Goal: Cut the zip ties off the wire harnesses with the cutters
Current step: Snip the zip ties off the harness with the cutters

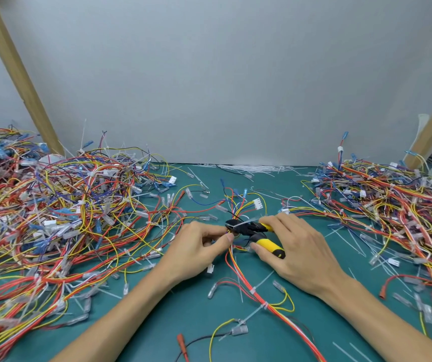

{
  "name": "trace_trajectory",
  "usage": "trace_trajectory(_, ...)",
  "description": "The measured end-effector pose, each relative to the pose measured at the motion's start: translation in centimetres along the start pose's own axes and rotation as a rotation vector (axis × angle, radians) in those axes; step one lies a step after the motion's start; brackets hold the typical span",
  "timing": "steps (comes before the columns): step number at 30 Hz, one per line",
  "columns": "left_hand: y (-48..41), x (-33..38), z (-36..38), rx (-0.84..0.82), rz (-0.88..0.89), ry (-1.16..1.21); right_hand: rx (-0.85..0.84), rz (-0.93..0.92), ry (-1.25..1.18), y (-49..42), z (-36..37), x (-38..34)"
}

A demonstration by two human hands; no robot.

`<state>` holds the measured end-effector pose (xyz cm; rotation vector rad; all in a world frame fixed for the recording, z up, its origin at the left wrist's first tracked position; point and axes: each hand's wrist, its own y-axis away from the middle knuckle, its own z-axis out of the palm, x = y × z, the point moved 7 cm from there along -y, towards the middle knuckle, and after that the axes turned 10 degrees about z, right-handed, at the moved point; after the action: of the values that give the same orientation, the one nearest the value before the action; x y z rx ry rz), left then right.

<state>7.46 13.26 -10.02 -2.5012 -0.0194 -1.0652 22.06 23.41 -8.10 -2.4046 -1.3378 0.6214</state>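
A wire harness (246, 278) of red, yellow and white wires lies on the green mat (196, 309) in front of me, running from a white connector (259, 204) down toward the lower right. My left hand (199, 248) pinches the bundle near its upper end. My right hand (295, 246) grips the yellow-and-black cutters (258, 235), whose black jaws sit at a white zip tie (241, 222) on the bundle, right beside my left fingertips. More white zip ties (258, 286) still wrap the harness lower down.
A big tangled heap of harnesses (60, 220) fills the left side, and another heap (392, 210) the right. Loose cut zip ties (256, 169) lie along the back wall. Stray wires and terminals (231, 330) litter the mat near me.
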Motion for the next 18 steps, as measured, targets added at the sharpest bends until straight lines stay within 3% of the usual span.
trace_trajectory(18, 0.05, 0.31, -0.11, -0.015, 0.015, -0.108, 0.004, -0.017, 0.006, -0.13, 0.26, 0.12)
